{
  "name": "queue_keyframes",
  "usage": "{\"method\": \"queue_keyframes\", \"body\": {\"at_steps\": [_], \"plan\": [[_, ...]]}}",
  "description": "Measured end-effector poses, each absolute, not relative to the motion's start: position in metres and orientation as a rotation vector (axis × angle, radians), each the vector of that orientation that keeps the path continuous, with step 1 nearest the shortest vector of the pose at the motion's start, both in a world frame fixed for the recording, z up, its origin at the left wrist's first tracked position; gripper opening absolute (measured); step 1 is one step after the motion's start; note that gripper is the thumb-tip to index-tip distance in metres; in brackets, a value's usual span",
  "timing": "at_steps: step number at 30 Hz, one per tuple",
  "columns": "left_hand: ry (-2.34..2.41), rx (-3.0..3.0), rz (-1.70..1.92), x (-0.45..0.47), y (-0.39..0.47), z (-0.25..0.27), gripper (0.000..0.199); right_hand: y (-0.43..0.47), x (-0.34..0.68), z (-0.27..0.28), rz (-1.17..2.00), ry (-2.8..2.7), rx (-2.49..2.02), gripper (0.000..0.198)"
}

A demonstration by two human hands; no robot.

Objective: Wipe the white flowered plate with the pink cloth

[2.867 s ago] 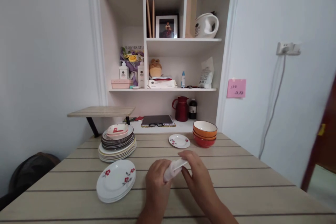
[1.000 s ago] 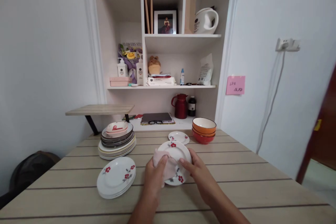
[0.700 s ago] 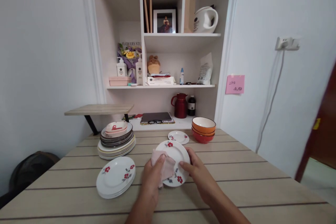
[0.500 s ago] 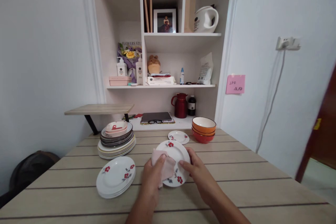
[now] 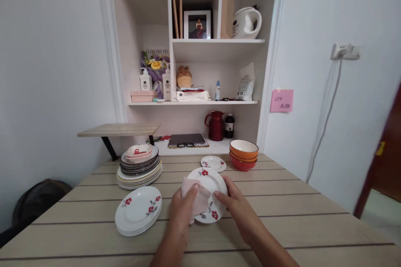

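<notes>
A white plate with red flowers [image 5: 216,183] is held up tilted over the table, in front of me. My right hand [image 5: 233,200] grips its right edge, thumb on the face and fingers behind. At the plate's left side my left hand [image 5: 184,206] is closed on a pale pink cloth [image 5: 200,200], which lies against the plate's face; the fingers behind are hidden. To the left rests a short stack of matching flowered plates [image 5: 138,208]. Another flowered plate [image 5: 213,163] lies flat just beyond the held one.
At the back left of the table [image 5: 313,225] stands a tall stack of plates [image 5: 139,175] topped by small square dishes [image 5: 138,153]. Orange and red bowls [image 5: 243,154] are nested at the back right. Behind are a laptop [image 5: 187,139], a red jug [image 5: 216,126] and shelves.
Almost nothing differs. Both hands keep the same hold on the plate and the cloth, while the whole view has shifted very slightly.
</notes>
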State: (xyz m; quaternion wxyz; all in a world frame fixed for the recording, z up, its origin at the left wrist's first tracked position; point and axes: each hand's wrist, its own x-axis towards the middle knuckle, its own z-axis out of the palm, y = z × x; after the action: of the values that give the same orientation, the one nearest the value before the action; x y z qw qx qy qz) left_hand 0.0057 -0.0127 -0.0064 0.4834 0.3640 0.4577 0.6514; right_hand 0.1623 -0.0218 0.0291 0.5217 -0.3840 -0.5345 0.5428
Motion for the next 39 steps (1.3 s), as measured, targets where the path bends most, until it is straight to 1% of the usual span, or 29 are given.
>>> {"method": "queue_keyframes", "body": {"at_steps": [6, 14, 16, 17, 21, 22, 26, 29, 34, 39], "plan": [[1.121, 0.88, 1.592, 0.006, -0.009, -0.01, 0.06, -0.024, 0.162, 0.031, 1.289, -1.275, -0.935, 0.048], [1.155, 0.854, 1.554, 0.006, -0.006, -0.01, 0.063, -0.024, 0.161, 0.028, 1.259, -1.296, -0.912, 0.043], [1.172, 0.917, 1.598, 0.008, -0.012, -0.004, 0.058, -0.02, 0.162, 0.023, 1.201, -1.346, -0.896, 0.043], [1.215, 0.963, 1.643, 0.009, -0.015, 0.0, 0.052, -0.018, 0.162, 0.02, 1.13, -1.37, -0.887, 0.044], [1.28, 1.393, 1.82, 0.016, -0.026, 0.007, 0.021, -0.012, 0.162, 0.012, 0.686, -1.473, -0.923, 0.049], [1.263, 1.545, 1.858, 0.017, -0.028, 0.007, 0.02, -0.013, 0.162, 0.012, 0.577, -1.494, -0.921, 0.05], [1.227, 2.145, 1.889, 0.017, -0.028, 0.0, 0.036, -0.016, 0.164, 0.013, 0.234, -1.606, -0.879, 0.048], [1.316, 2.394, 1.819, 0.012, -0.026, -0.002, 0.041, -0.018, 0.165, 0.015, 0.094, -1.704, -0.882, 0.045], [1.342, 2.506, 1.813, 0.005, -0.025, 0.0, 0.042, -0.019, 0.168, 0.018, 0.116, -1.84, -0.908, 0.032], [1.237, 2.429, 1.914, 0.009, -0.028, 0.002, 0.035, -0.019, 0.172, 0.021, 0.209, -1.714, -0.913, 0.021]]}}
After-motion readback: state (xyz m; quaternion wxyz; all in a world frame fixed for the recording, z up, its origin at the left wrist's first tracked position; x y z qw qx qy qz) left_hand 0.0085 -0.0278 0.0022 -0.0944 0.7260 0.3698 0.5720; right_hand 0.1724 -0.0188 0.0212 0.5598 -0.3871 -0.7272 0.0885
